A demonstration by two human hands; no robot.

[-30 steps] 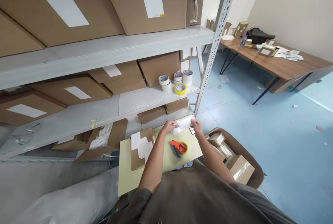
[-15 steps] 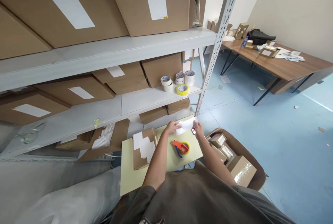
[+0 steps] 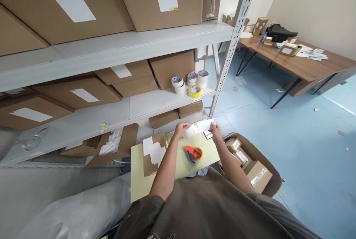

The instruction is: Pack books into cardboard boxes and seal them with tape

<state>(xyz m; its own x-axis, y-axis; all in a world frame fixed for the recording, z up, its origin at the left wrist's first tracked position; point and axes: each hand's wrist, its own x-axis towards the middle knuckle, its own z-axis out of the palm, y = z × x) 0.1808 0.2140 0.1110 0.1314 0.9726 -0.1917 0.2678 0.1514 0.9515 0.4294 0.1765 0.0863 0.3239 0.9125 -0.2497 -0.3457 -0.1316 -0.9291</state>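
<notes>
Two hands (image 3: 181, 130) (image 3: 216, 132), stretched out forward, apparently pinch white paper (image 3: 205, 125).

White and yellow tape rolls (image 3: 203, 79) on a grey shelf (image 3: 158, 99) beyond my fingers (image 3: 183, 125), big labelled boxes (image 3: 191, 5) above that, a wooden desk (image 3: 302, 69) far to their right, bearing a black bag (image 3: 279, 33) and loose papers (image 3: 314, 54), blue floor (image 3: 314, 142) in between.

Stretches the bare left forearm (image 3: 168, 161) and right forearm (image 3: 232, 165) forward, wide at the elbows (image 3: 160, 189) and converging toward the wrists (image 3: 177, 137). Holds the left grip (image 3: 182, 129) turned inward, closed in a pinch. Points the right grip (image 3: 216, 131) ahead, likewise pinching, near the left but apart.
</notes>
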